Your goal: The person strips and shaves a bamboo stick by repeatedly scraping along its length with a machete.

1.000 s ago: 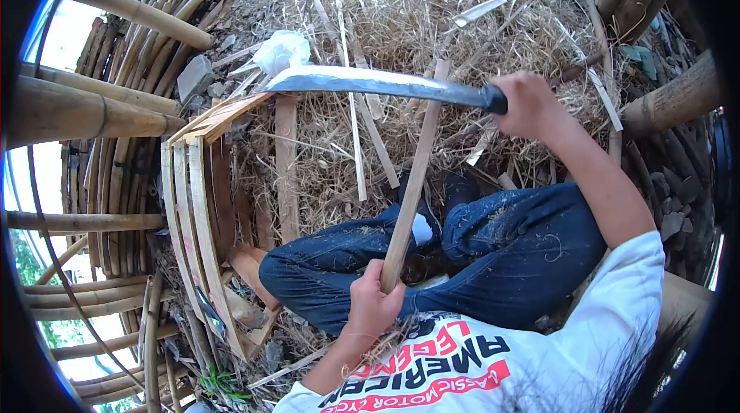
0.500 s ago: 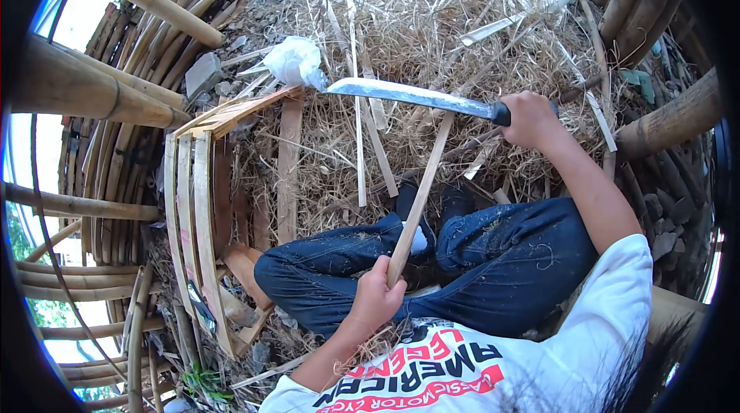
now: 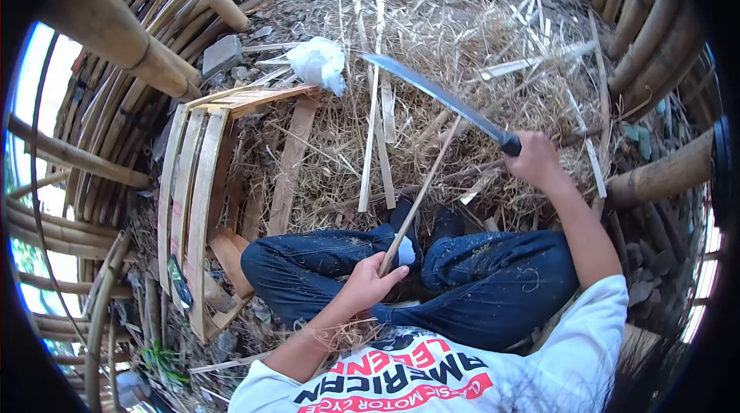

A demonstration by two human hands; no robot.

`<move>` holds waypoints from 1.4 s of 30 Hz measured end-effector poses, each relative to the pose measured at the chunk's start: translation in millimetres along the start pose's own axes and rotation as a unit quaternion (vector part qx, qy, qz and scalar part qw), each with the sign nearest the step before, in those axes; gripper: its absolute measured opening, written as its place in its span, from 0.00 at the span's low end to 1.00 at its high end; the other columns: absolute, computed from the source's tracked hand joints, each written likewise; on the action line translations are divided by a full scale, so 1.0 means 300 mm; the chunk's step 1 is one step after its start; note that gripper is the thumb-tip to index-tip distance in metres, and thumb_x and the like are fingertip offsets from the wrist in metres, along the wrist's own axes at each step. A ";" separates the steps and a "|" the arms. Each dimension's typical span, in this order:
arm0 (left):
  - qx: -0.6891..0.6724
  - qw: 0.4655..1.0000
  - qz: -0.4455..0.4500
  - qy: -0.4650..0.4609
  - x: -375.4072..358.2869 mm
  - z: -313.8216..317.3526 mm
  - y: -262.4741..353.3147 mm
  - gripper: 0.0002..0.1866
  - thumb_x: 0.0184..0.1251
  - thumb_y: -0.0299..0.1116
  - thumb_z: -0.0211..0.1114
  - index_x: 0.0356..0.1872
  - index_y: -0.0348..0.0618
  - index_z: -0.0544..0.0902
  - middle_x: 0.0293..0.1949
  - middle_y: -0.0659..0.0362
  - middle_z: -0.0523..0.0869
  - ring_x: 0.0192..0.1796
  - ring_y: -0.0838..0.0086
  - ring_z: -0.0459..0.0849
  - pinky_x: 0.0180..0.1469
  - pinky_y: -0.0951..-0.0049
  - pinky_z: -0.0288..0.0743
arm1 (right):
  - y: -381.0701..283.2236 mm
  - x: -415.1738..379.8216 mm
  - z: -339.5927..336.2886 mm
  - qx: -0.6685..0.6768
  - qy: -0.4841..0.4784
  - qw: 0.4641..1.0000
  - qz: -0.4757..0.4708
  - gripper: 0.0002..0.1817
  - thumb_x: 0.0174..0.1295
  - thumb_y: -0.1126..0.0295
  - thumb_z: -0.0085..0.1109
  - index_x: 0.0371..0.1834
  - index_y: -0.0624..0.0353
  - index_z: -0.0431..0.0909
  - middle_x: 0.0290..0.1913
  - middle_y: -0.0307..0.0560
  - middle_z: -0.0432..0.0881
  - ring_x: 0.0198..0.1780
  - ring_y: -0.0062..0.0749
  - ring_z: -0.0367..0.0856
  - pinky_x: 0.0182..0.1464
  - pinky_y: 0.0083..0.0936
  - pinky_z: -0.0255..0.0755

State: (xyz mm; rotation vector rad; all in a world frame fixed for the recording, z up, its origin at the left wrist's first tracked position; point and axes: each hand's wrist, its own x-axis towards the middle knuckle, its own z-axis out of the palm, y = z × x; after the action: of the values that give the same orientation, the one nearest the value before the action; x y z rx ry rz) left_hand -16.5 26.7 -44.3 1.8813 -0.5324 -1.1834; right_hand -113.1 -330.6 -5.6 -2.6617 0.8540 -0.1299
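Over the crossed legs, the left hand (image 3: 368, 283) grips the near end of a thin bamboo strip (image 3: 420, 197), slanting up and away to the far right. Right hand (image 3: 532, 160) is clenched on the machete (image 3: 443, 97) handle, blade crossing the strip's far end above the straw-covered ground (image 3: 462, 35).

The long curved metal blade (image 3: 439, 95) is grey with a black handle. The thin bamboo strip (image 3: 420, 197) is pale tan. Beside the blade tip, the crumpled plastic bag (image 3: 317, 63) is white.
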 end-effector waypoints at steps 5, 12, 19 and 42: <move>-0.088 0.992 -0.074 -0.055 0.038 -0.024 -0.012 0.22 0.69 0.47 0.64 0.43 0.32 0.84 0.24 0.69 0.76 0.28 0.85 0.70 0.30 0.79 0.65 | -0.149 -0.022 -0.001 0.066 -0.081 0.989 -0.106 0.14 0.48 0.59 0.70 0.30 0.56 0.84 0.27 0.55 0.84 0.33 0.52 0.85 0.41 0.40 0.79; -0.044 0.998 0.020 0.036 0.041 -0.002 0.015 0.18 0.72 0.43 0.60 0.40 0.34 0.81 0.24 0.63 0.76 0.29 0.78 0.71 0.34 0.71 0.69 | -0.317 -0.074 0.068 -0.050 -0.192 0.953 -0.229 0.37 0.50 0.29 0.60 0.25 0.59 0.81 0.23 0.56 0.83 0.30 0.51 0.85 0.37 0.41 0.78; -0.006 0.997 0.048 0.065 0.026 0.013 0.007 0.15 0.71 0.39 0.60 0.38 0.33 0.78 0.21 0.56 0.75 0.26 0.75 0.71 0.31 0.68 0.69 | -0.276 -0.061 0.099 -0.083 -0.186 0.948 -0.244 0.36 0.51 0.29 0.59 0.27 0.59 0.81 0.22 0.54 0.82 0.29 0.51 0.85 0.35 0.41 0.77; 0.025 0.995 0.059 0.075 -0.027 -0.016 0.070 0.15 0.70 0.37 0.60 0.32 0.33 0.72 0.22 0.41 0.78 0.28 0.42 0.79 0.30 0.57 0.71 | -0.212 -0.039 0.071 -0.013 -0.070 0.968 -0.240 0.32 0.50 0.36 0.67 0.23 0.59 0.76 0.19 0.53 0.78 0.25 0.51 0.82 0.29 0.39 0.75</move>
State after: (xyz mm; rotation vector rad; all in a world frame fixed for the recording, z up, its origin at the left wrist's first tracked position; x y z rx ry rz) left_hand -14.6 22.6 -21.6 1.9343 -0.5860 -0.9527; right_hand -83.7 -269.1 -3.4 -2.8098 0.1552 -0.0436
